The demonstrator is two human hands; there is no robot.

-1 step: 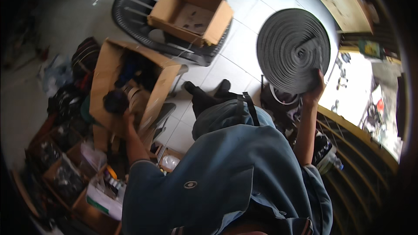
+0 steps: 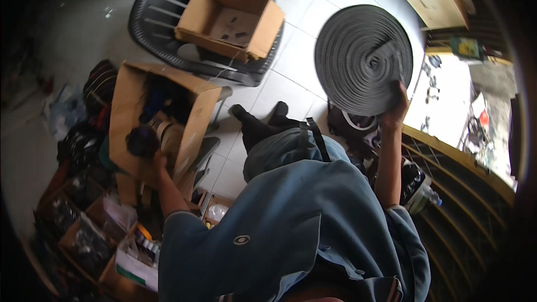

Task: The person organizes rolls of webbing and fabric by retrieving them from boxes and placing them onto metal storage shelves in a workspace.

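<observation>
My right hand (image 2: 395,107) grips the lower edge of a large flat coil of dark grey webbing strap (image 2: 358,59), raised at the right with its spiral face toward me. At the left, my left hand (image 2: 160,162) is closed on a dark roundish bundle (image 2: 142,141); its exact kind is too dark to make out. That bundle is at the opening of a tilted cardboard box (image 2: 193,126). Inside the box lie dark and blue items and a tan roll (image 2: 165,132), partly in shadow.
A black plastic chair (image 2: 150,25) carries an open cardboard box (image 2: 268,28) with small bits on its bottom. Lower left stand cartons of bagged goods (image 2: 92,246). A dark bag (image 2: 341,123) sits below the coil. Yellow-edged slatted metalwork (image 2: 447,162) runs along the right.
The whole view has shifted slightly, with the chair and boxes now a little further left. Both hands keep their holds.
</observation>
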